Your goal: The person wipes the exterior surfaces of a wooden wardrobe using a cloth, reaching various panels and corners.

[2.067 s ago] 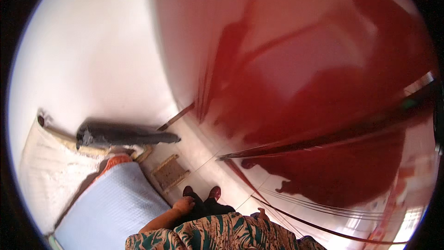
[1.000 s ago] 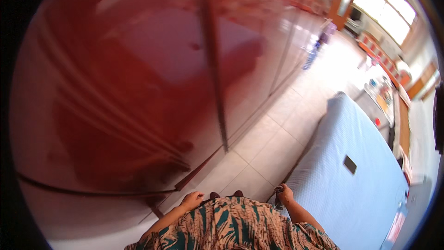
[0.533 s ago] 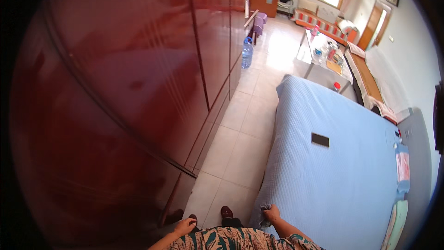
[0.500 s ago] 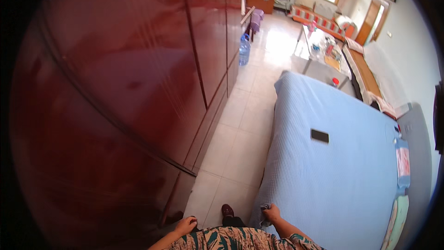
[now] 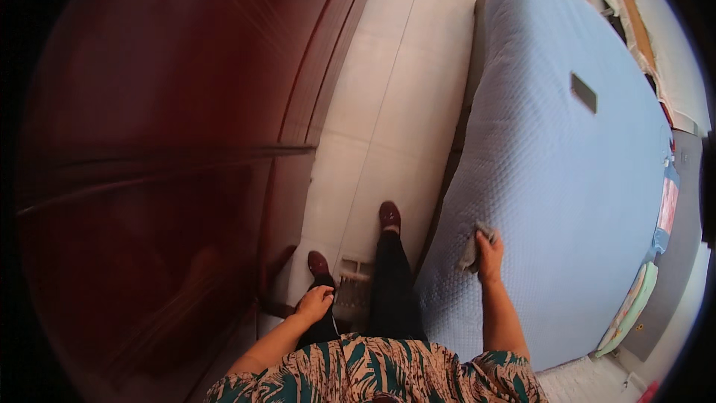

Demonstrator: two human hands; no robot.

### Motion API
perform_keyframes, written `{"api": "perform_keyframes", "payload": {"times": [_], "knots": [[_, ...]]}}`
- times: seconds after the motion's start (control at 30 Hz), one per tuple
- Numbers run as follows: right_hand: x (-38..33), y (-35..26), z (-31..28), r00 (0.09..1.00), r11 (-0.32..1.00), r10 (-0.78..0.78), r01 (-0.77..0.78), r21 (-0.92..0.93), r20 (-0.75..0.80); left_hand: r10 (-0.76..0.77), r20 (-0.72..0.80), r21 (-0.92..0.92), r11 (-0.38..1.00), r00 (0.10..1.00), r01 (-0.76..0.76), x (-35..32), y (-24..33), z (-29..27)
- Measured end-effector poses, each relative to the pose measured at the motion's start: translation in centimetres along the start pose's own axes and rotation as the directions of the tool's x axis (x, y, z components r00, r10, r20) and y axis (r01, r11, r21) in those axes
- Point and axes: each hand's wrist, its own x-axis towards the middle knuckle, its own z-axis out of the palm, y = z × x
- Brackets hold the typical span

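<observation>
My right hand (image 5: 489, 254) grips a crumpled grey cloth (image 5: 468, 252) over the near edge of the bed, which has a light blue quilted cover (image 5: 552, 201). Whether the cloth presses on the cover or hangs just above it, I cannot tell. My left hand (image 5: 316, 303) is in front of my left thigh, its fingers curled together with nothing seen in them. Farther up the bed lies a dark phone (image 5: 584, 93), out of reach of both hands.
A glossy dark red wardrobe (image 5: 164, 104) fills the left side. Between it and the bed runs a pale tiled floor (image 5: 380, 104), where my feet stand. A brownish slatted object (image 5: 353, 283) shows between my legs. Folded bedding (image 5: 630, 310) lies along the bed's right side.
The view has tipped down toward my feet. My right hand has moved forward over the bed with the cloth. My left hand stays low, and both shoes now show.
</observation>
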Motion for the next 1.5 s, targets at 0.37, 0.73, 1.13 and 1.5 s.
{"api": "perform_keyframes", "payload": {"times": [0.37, 0.73, 1.13, 1.5], "knots": [[9.7, 4.8, 4.4, 0.937, 0.949, 0.084, 0.028, -0.313, 0.338, -0.101, 0.174, 0.222, 0.973, 0.980, 0.061, 8.5, -6.9, 7.5], [9.9, 3.1, 5.7, 0.977, 0.941, 0.050, 0.024, -0.338, 0.206, -0.200, 0.533, 0.416, 0.908, 0.822, -0.049, 21.3, -11.2, 17.2], [9.7, 3.1, 6.1, 0.993, 0.923, -0.116, 0.097, -0.372, -0.029, -0.178, 0.727, 0.240, 0.971, 0.664, -0.002, 24.4, -13.3, 19.1], [8.4, 2.8, 6.5, 0.950, 0.895, -0.310, 0.301, -0.329, 0.026, 0.064, 0.735, 0.373, 0.793, 0.675, -0.482, 36.3, -7.2, 13.8]]}}
